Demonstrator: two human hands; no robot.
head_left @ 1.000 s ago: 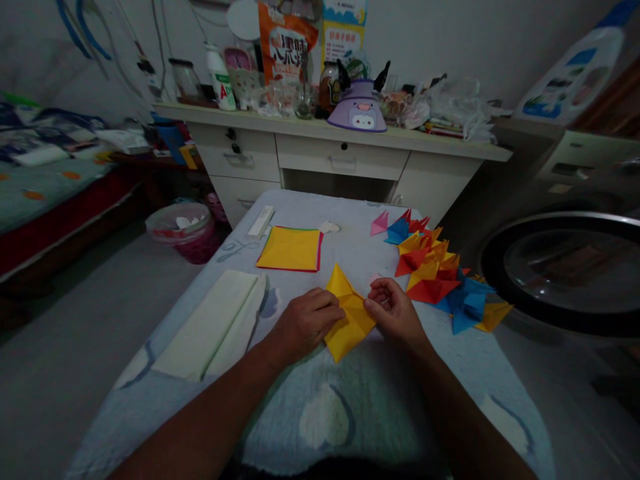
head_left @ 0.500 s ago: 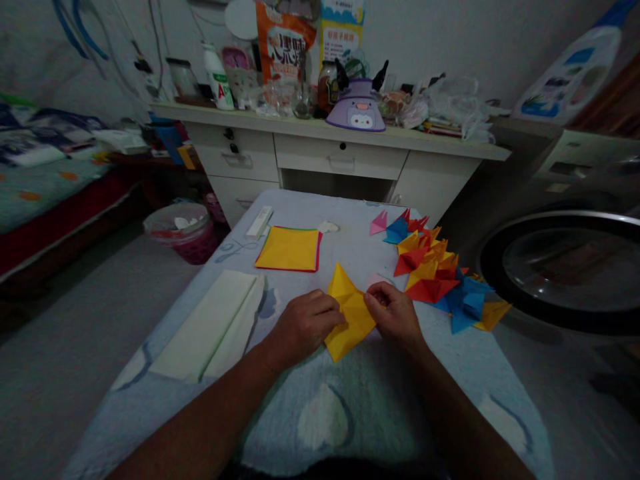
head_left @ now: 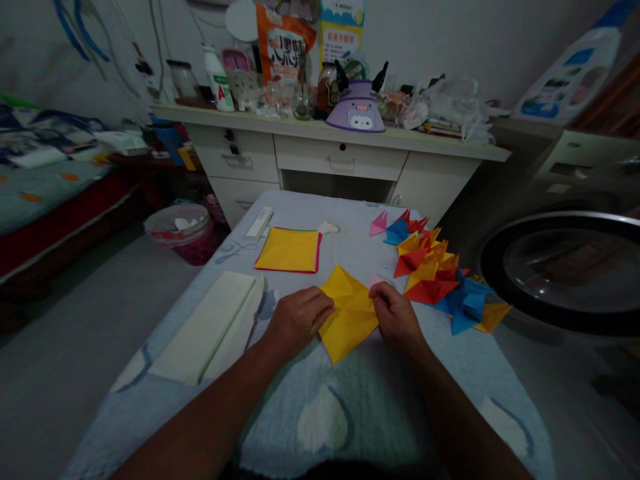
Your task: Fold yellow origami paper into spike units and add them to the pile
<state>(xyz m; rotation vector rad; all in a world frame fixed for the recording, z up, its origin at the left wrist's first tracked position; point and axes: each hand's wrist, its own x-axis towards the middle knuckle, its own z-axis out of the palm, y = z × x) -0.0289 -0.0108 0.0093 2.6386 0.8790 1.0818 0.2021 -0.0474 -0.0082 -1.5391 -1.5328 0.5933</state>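
Observation:
A creased sheet of yellow origami paper (head_left: 347, 317) is spread between my two hands, one corner towards me. My left hand (head_left: 301, 313) pinches its left corner between thumb and fingers. At the right corner, my right hand (head_left: 396, 313) grips the paper the same way. Beyond my left hand lies a stack of square paper (head_left: 289, 250), yellow on top with red and green edges showing. Several folded paper cranes (head_left: 433, 280) in red, yellow, blue and pink are bunched along the table's right side, past my right hand.
The cloth-covered table (head_left: 280, 420) also bears a folded pale cloth or paper (head_left: 210, 327) at left and a small white box (head_left: 260, 223). Behind stands a cluttered white cabinet (head_left: 330, 153). A bin (head_left: 183, 230) is on the left, a washing machine (head_left: 565, 267) on the right.
The yellow paper has opened out flatter and wider. My left hand has shifted slightly left to its corner, while my right hand stays at the right corner.

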